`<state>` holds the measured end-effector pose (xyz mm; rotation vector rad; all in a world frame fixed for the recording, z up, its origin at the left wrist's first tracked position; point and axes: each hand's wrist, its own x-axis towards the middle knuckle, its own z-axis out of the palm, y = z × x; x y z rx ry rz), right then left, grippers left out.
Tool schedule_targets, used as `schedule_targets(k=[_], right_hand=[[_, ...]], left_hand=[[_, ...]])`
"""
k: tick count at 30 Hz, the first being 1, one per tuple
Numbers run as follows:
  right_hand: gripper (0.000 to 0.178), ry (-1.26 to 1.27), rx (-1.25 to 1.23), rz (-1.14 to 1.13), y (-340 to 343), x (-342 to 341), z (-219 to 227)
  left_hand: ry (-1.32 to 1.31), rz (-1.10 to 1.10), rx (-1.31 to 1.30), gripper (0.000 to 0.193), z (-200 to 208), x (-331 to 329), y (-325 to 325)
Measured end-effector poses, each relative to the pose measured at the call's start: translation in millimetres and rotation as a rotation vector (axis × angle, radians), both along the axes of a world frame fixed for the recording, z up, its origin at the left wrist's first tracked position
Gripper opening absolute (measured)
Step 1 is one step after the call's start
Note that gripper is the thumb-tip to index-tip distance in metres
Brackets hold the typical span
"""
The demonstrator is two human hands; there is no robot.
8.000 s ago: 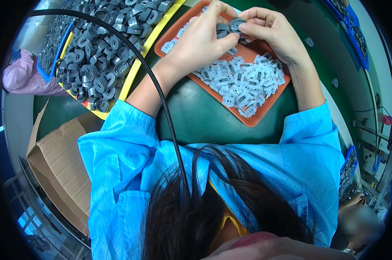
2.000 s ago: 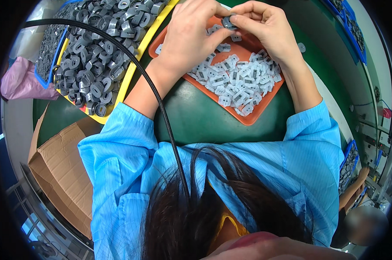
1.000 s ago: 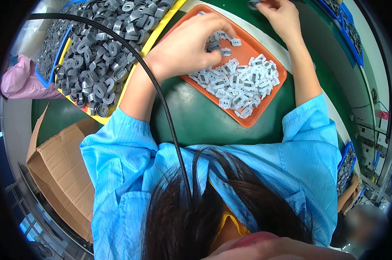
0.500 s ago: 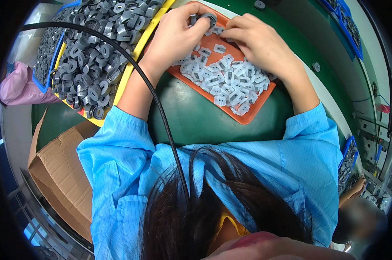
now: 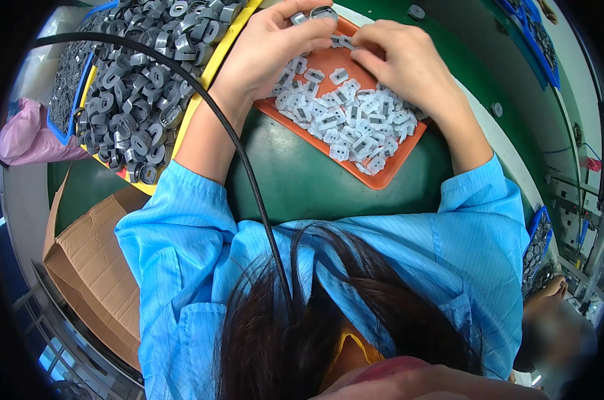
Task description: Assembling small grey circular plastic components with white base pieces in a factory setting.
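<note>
Left hand has a gray ring pinched over the far end of the orange tray, probably to leave its face clear for the right hand. That one's curled, thumb and fingers close together by the white clips; can't tell if it's gripping one. Ring's long axis looks roughly left-right, opening seemingly up, but it's small and part-covered.

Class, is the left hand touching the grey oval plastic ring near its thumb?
Touching: the head view shows the left hand, its thumb against the grey ring.
</note>
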<state>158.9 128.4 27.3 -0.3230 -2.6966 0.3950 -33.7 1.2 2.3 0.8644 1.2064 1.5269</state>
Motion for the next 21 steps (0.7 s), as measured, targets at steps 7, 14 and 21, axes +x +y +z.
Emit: schedule_targets(k=[7, 14, 21], right_hand=[[0.01, 0.046, -1.047, -0.153, -2.8, -7.7, 30.9], [0.012, 0.36, -0.959, -0.047, 0.7, -10.9, -4.0], [0.016, 0.349, -0.767, -0.05, 4.3, -3.4, -4.3]], left_hand=[[0.292, 0.054, 0.141, 0.045, -11.7, 9.8, 3.1], [0.337, 0.169, 0.146, 0.037, -0.1, 30.3, 0.4], [0.495, 0.16, 0.292, 0.038, -9.9, 32.0, 7.5]])
